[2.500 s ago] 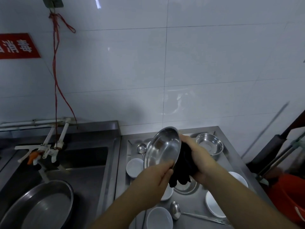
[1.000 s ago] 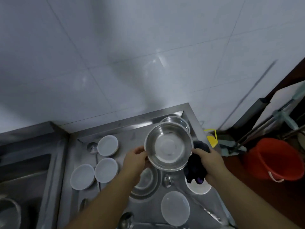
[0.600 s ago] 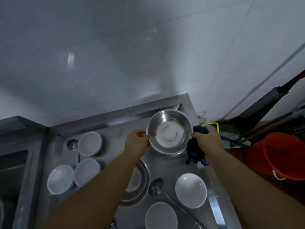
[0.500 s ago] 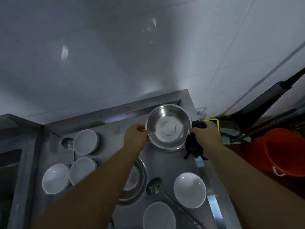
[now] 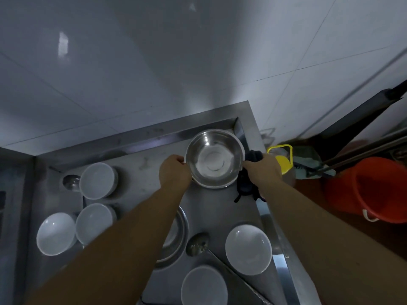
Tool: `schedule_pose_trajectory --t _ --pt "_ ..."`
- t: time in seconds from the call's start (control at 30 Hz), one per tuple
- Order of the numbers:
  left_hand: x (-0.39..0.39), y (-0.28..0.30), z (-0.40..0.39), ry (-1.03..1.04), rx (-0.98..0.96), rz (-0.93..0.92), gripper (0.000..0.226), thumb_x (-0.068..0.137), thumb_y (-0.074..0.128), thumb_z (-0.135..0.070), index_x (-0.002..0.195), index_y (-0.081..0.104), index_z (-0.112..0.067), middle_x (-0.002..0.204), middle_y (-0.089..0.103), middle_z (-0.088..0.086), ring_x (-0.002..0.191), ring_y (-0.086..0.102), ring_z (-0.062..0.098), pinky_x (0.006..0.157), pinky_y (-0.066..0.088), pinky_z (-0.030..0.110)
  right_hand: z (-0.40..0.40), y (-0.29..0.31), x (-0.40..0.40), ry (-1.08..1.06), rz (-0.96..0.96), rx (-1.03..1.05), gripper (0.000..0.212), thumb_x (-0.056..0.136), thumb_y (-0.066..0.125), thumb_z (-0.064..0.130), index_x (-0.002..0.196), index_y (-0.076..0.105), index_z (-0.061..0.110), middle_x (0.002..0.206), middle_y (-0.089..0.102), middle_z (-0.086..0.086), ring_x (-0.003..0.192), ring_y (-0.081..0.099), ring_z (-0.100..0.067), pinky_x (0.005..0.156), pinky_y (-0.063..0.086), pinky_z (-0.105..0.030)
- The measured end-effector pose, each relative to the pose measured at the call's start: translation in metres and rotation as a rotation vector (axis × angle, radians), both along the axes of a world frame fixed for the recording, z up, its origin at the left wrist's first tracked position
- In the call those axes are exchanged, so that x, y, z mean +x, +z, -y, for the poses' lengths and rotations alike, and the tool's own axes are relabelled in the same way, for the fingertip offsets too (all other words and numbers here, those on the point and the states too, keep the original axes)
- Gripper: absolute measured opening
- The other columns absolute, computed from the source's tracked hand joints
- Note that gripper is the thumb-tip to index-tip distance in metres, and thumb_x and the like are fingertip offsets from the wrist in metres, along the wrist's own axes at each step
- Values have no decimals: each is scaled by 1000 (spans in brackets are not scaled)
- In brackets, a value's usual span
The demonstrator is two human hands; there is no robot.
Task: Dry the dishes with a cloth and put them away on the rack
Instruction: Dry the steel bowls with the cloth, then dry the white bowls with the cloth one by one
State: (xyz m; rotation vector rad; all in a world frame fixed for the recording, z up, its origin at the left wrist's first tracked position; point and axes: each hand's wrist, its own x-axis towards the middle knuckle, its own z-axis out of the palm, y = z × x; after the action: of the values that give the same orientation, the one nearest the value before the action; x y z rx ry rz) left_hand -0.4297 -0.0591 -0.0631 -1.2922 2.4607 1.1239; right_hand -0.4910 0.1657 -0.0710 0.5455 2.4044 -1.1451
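While my arms reach over the steel counter (image 5: 143,172), the steel bowl (image 5: 214,158) sits at its far right corner, mouth up. White bowls (image 5: 98,180) lie left of and nearer than the steel bowl; an orange bucket (image 5: 374,190) stands to its right, off the counter. My left hand (image 5: 175,172) pinches the bowl's left rim. My right hand (image 5: 262,170) grips its right rim, fingers also curled round the dark cloth (image 5: 246,186).
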Motion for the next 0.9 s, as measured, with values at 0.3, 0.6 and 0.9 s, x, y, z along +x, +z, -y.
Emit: schedule_pose_trajectory --t 0.3,0.6,0.9 --pt "8 16 -3 -69 -15 51 32 94 65 -20 125 69 -16 121 73 6 110 68 27 98 55 38 -23 18 38 10 -16 3 29 85 70 27 78 53 5 74 56 -14 76 56 -31 63 42 -39" --pt "99 -2 -96 -769 135 273 27 94 71 -30 117 71 -15 113 74 6 105 68 27 87 51 32 -65 30 97 -49 7 -108 42 86 79 37 108 51 17 89 57 4 79 56 -16 69 42 -37" --pt "125 -18 -122 -727 155 350 37 93 59 -10 129 67 -12 126 71 12 115 64 32 92 49 33 -98 30 157 -285 97 -350 46 60 71 62 96 63 34 98 70 3 89 68 -12 72 54 -35"
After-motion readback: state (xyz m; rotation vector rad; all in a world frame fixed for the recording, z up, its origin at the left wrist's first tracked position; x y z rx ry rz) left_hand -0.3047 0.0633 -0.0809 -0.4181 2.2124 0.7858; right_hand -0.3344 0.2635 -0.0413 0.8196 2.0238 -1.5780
